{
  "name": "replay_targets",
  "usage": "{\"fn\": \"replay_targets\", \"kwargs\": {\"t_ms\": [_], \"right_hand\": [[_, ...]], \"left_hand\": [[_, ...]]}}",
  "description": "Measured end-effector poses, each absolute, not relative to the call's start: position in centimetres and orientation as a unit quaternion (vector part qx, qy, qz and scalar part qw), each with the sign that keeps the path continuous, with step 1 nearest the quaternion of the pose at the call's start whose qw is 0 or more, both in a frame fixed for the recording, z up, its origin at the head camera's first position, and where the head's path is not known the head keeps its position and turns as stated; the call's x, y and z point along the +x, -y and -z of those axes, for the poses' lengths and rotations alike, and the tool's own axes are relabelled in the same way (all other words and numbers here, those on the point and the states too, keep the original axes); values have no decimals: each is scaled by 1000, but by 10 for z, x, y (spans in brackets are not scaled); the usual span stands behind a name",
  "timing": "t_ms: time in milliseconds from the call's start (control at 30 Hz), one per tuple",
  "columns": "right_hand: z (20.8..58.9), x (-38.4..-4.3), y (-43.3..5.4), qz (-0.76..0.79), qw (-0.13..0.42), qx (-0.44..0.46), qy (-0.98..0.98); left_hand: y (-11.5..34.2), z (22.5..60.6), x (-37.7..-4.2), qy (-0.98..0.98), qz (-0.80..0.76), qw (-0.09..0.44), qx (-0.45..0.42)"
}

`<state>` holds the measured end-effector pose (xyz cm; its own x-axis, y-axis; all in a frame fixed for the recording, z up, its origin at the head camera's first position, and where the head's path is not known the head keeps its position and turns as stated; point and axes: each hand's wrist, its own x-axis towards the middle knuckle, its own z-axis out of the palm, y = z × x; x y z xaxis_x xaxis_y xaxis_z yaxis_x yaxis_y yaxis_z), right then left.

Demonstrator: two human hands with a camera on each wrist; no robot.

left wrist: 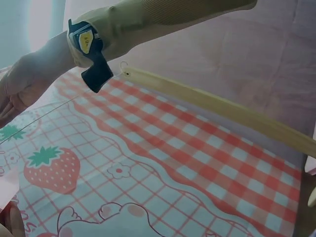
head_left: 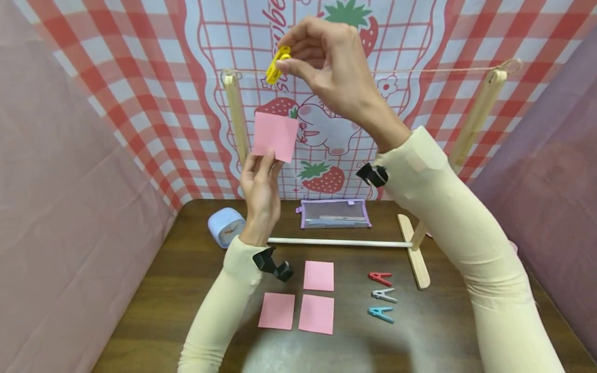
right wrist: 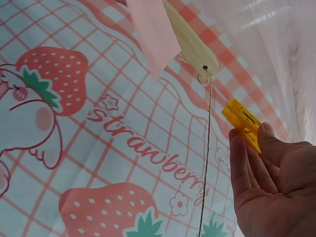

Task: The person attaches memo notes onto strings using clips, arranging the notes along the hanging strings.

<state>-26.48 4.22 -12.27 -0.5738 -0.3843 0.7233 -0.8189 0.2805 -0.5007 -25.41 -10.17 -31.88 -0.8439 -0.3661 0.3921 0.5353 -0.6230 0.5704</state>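
My left hand pinches a pink square of paper by its lower edge, holding it up below the string. Higher up, my right hand pinches a yellow clothespin between thumb and fingers, near the string's left end. In the right wrist view the yellow clothespin tilts toward the string, with a gap between them. The pink paper hangs at the top of that view. Only a corner of the paper and some fingertips show in the left wrist view.
Wooden posts carry the string. A white rod joins their bases. Three pink squares lie on the table, with red, white and blue clothespins rightward. Behind are a clock and a mesh pouch.
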Motion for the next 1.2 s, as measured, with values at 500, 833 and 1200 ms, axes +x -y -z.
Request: {"fn": "replay_targets", "kwargs": {"t_ms": [500,833,1200], "right_hand": [[99,-280,-26,-424,225,327,814],[96,-293,-17,-380,204,329,840],[105,-294,-17,-323,176,352,861]], "left_hand": [[99,304,-261,337,896,255,-140],[97,300,-263,314,905,250,-141],[96,297,-265,311,910,240,-136]]}}
